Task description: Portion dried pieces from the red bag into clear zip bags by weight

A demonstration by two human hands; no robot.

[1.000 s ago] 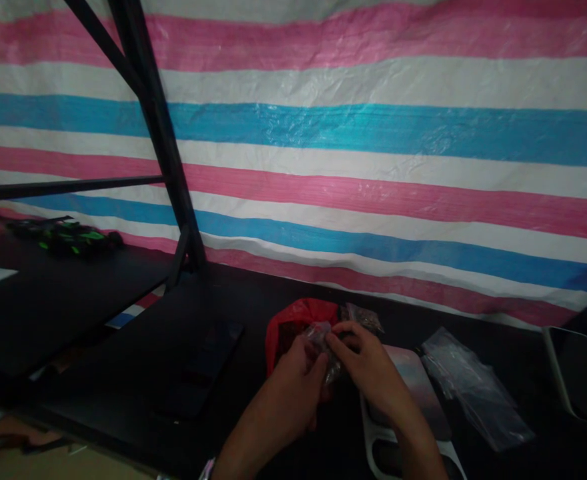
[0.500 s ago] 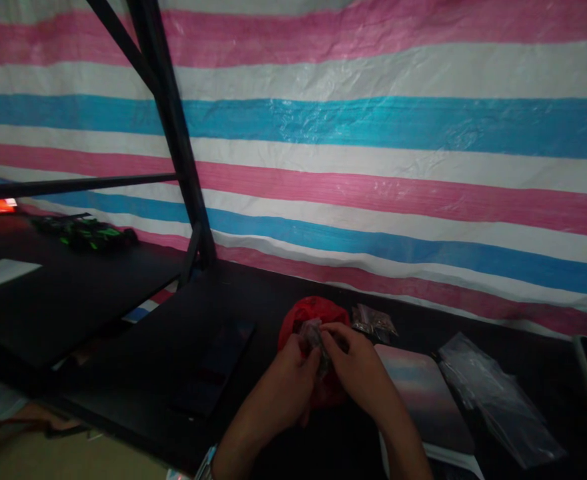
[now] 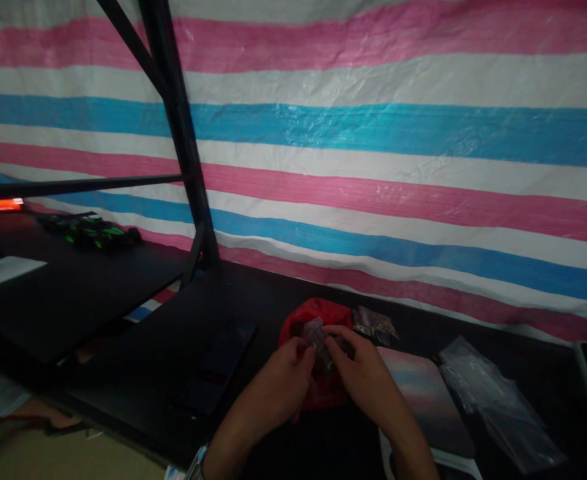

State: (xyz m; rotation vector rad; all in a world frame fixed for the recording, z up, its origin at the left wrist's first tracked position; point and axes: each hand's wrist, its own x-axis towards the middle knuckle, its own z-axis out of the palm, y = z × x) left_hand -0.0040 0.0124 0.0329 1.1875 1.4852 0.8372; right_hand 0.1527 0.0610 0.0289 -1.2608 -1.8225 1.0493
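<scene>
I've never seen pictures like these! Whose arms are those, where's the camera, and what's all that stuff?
There's no robot here, just a person's own two bare hands. The camera sits on their head, looking forward and down, so you see roughly what they see. The left hand and right hand hold a small clear bag at a red bag. On the black table, near the red bag, lie little filled bags. To the right are a shiny flat plate and flat clear bags. A striped sheet hangs behind.
</scene>
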